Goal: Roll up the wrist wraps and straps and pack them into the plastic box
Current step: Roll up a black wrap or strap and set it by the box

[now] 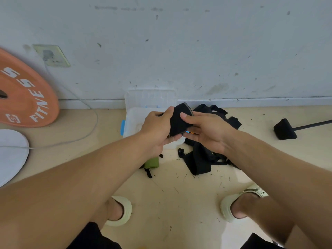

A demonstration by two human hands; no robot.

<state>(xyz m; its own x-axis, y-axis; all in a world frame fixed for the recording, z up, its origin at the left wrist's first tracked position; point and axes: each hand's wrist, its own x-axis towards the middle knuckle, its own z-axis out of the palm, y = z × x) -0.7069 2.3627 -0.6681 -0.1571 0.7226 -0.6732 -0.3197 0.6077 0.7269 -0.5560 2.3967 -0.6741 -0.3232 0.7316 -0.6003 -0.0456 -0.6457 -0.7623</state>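
Left hand [158, 128] and right hand [206, 130] both grip a black wrist wrap [179, 119] above the plastic box [131, 121]; black straps [203, 157] lie at four o'clock of it.

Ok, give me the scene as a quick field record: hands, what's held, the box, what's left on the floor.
left hand: grips the black wrap from its left side
right hand: holds the same wrap, thumb on top
wrap state: held in the air over the box, partly rolled
plastic box: open on the floor by the wall, lid leaning behind it; contents hidden by the hands
still on floor: pile of black straps right of the box; green wrap in front of it
other: orange weight plate leaning on the wall at left
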